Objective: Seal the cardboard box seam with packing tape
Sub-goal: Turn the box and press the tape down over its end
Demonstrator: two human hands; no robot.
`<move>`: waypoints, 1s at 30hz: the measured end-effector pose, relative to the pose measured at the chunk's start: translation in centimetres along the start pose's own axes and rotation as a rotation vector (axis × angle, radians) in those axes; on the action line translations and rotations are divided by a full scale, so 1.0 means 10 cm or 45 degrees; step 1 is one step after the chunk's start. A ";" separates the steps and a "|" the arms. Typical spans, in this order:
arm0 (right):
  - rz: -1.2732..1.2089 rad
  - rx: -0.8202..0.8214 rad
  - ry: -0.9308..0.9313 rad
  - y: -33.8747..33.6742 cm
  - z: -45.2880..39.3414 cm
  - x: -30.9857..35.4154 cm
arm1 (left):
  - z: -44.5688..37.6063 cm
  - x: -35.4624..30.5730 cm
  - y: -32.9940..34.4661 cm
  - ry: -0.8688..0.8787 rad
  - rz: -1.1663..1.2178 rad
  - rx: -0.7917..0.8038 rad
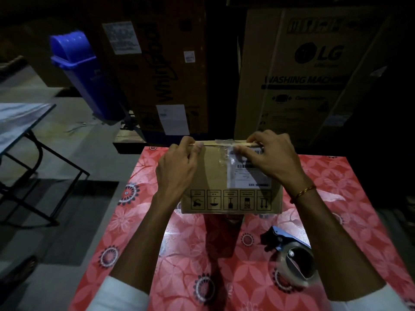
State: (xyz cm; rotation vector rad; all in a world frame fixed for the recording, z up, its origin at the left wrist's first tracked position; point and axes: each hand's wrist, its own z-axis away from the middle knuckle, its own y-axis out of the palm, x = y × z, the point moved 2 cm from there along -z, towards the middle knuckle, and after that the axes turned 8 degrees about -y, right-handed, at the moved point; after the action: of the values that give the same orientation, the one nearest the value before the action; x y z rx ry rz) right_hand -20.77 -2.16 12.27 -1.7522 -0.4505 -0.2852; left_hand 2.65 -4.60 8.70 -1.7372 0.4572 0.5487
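Observation:
A brown cardboard box (215, 176) with a white shipping label and a row of handling symbols stands on the red floral table (179, 254). My left hand (177, 167) grips its top left edge, fingers curled over the rim. My right hand (271, 156) grips the top right edge, thumb pressing on the label. Crinkled clear tape (225, 151) hangs over the top edge between my hands. A tape dispenser (292, 259) with a blue handle and a clear roll lies on the table under my right forearm, in nobody's grasp.
Tall appliance cartons (298, 70) stand close behind the table. A blue swing-lid bin (83, 70) leans at the back left. A folding table with black legs (27, 135) stands to the left over grey floor.

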 end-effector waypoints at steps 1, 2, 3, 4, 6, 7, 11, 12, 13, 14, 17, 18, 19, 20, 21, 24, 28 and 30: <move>0.011 -0.001 0.004 0.01 0.00 0.00 | -0.01 0.01 0.00 0.005 -0.010 0.005; 0.008 0.015 -0.001 0.01 -0.01 -0.01 | -0.02 0.02 -0.01 0.004 -0.018 0.019; -0.009 0.046 -0.011 -0.01 -0.03 -0.04 | -0.04 0.03 -0.02 -0.002 -0.022 0.041; -0.036 0.082 -0.024 -0.03 -0.05 -0.07 | -0.06 0.03 -0.03 -0.014 -0.026 0.068; -0.090 0.143 -0.051 -0.08 -0.09 -0.14 | -0.09 0.00 -0.05 -0.035 -0.043 0.116; -0.115 0.163 -0.062 -0.11 -0.11 -0.16 | -0.10 -0.04 -0.05 -0.037 -0.073 0.122; -0.158 0.180 -0.082 -0.14 -0.13 -0.16 | -0.07 -0.35 -0.09 0.062 -0.268 0.066; -0.159 0.184 -0.084 -0.15 -0.14 -0.16 | -0.07 -0.44 -0.09 0.097 -0.308 0.079; -0.157 0.189 -0.089 -0.15 -0.14 -0.16 | -0.08 -0.52 -0.08 0.119 -0.353 0.114; -0.153 0.191 -0.098 -0.15 -0.14 -0.16 | -0.10 -0.58 -0.06 0.132 -0.407 0.160; -0.157 0.189 -0.102 -0.15 -0.14 -0.18 | -0.12 -0.63 -0.01 0.169 -0.522 0.255; -0.166 0.191 -0.095 -0.14 -0.14 -0.18 | -0.13 -0.61 -0.01 0.176 -0.528 0.258; -0.178 0.194 -0.086 -0.15 -0.14 -0.19 | -0.15 -0.59 -0.01 0.177 -0.524 0.252; -0.186 0.193 -0.079 -0.15 -0.15 -0.19 | -0.17 -0.56 -0.03 0.177 -0.513 0.250; -0.191 0.192 -0.076 -0.16 -0.15 -0.20 | -0.20 -0.54 -0.05 0.179 -0.502 0.261; -0.199 0.187 -0.068 -0.16 -0.17 -0.20 | -0.29 -0.44 -0.13 0.218 -0.456 0.372; -0.191 0.156 -0.069 -0.17 -0.18 -0.18 | -0.38 -0.29 -0.24 0.233 -0.245 0.619; -0.188 0.158 -0.064 -0.18 -0.19 -0.17 | -0.41 -0.29 -0.30 0.236 -0.096 0.732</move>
State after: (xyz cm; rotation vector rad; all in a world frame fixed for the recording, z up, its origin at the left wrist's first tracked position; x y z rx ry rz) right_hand -23.02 -3.91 13.57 -1.6109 -0.6225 -0.3122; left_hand 2.52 -7.90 13.60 -1.2471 0.6091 0.1721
